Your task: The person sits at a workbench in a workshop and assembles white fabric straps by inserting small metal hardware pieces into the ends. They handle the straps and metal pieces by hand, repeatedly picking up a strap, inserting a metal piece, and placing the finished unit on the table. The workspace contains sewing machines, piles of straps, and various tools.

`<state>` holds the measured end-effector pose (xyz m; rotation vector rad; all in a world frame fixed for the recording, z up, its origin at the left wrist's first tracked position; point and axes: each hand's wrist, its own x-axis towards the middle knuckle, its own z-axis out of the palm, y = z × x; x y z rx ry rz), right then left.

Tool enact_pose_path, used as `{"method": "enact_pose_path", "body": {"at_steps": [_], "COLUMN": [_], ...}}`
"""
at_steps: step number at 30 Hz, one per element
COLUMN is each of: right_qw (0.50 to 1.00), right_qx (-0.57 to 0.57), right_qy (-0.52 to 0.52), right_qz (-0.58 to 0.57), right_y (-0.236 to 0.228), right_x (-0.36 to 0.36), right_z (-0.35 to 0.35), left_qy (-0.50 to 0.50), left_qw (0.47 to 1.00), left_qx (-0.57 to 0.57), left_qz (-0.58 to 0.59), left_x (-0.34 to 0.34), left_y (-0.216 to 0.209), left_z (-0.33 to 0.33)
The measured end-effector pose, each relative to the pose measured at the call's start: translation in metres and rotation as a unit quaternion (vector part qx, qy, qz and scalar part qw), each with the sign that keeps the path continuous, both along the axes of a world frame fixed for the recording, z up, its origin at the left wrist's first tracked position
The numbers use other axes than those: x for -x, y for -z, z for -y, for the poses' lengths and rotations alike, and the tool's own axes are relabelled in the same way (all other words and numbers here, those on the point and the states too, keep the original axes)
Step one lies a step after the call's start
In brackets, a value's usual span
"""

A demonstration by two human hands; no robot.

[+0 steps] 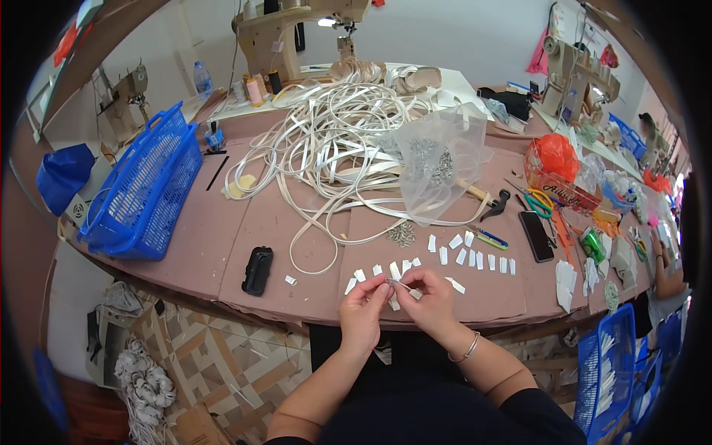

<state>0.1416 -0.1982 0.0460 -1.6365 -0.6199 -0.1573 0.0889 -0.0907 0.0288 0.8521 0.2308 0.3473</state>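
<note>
My left hand (361,320) and my right hand (432,302) meet at the table's near edge. Thumbs and forefingers pinch together on something small and pale, mostly covered by the fingers. Just beyond the fingertips lie several short white strip pieces (377,270), and more white pieces (480,260) form a loose row to the right. A little pile of small metal parts (401,234) sits behind them. Beside that pile rests a clear plastic bag (437,167) holding many grey metal bits. A large tangle of white strap (326,141) spreads over the table's middle.
A blue basket (144,189) stands at the left, with a black case (257,271) nearer. To the right lie a hammer (495,205), a cutter knife (491,239), a phone (535,236), scissors (538,200) and a green can (592,245). Sewing machines (271,44) stand behind.
</note>
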Motion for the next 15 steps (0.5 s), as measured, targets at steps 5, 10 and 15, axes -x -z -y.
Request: {"method": "enact_pose_path", "body": {"at_steps": [5, 10, 15], "right_qw": [0.973, 0.96, 0.959], "right_qx": [-0.11, -0.035, 0.023], "right_qy": [-0.107, -0.148, -0.176], "right_qz": [-0.17, -0.235, -0.222], "right_y": [-0.004, -0.002, -0.001], "right_x": [-0.002, -0.012, -0.017], "right_z": [0.004, 0.016, 0.02], "left_qy": [-0.012, -0.007, -0.045], "left_qw": [0.99, 0.968, 0.887], "left_qx": [-0.135, -0.248, -0.451], "left_qz": [0.038, 0.03, 0.086], "left_x": [-0.002, 0.003, 0.005], "left_y": [0.009, 0.003, 0.0], "left_z": [-0.003, -0.005, -0.008]}}
